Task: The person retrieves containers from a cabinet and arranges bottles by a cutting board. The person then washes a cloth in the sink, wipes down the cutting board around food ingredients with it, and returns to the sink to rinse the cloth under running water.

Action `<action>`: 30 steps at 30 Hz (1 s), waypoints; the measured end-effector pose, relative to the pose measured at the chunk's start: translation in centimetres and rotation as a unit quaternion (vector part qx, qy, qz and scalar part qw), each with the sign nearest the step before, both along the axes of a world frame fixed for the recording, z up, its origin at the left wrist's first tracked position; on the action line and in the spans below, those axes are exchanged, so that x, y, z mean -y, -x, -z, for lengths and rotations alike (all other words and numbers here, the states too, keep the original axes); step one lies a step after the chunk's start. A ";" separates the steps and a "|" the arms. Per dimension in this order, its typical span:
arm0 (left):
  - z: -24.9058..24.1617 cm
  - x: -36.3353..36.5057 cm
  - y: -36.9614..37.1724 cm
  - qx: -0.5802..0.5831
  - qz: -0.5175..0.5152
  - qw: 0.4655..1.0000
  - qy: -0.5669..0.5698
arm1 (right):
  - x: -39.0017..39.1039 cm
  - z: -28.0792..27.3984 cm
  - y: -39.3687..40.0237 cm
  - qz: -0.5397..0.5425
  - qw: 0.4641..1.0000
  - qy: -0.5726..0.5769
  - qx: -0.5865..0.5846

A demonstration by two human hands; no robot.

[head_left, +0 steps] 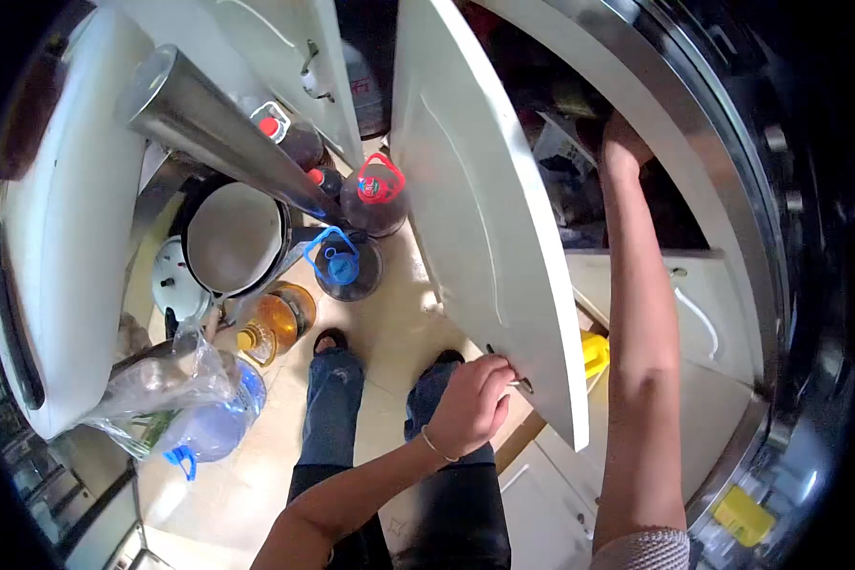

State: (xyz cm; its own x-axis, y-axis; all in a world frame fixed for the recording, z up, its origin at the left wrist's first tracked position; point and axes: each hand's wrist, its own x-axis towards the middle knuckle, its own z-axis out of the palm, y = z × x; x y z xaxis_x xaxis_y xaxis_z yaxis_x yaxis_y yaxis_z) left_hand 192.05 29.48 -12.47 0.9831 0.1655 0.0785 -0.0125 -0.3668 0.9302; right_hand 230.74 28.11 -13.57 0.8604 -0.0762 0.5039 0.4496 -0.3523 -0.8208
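Observation:
My left hand point(472, 403) is closed around the metal handle point(522, 384) near the lower edge of a white cabinet door point(484, 209), which stands swung open. A thin bracelet circles that wrist. My right arm stretches up into the dark cabinet beyond the door, and my right hand point(627, 142) is inside it. Its fingers are lost in shadow, so what they touch is hidden. Beside that hand lies a crumpled pale plastic bag point(562, 152) among dark items. Something yellow point(594, 353) shows behind the door's lower edge.
Several large bottles stand on the floor to the left, including a blue-capped one point(344, 271), a red-handled one point(375, 195) and an oil bottle point(277, 325). A pot point(236, 237), a metal cylinder point(228, 123) and a clear bag point(166, 385) are near them. A steel-edged counter point(731, 461) curves along the right.

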 end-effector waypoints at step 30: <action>-7.2 1.8 -16.4 -0.128 0.038 0.923 0.360 | 29.4 -14.5 29.9 -0.125 0.883 0.081 -0.445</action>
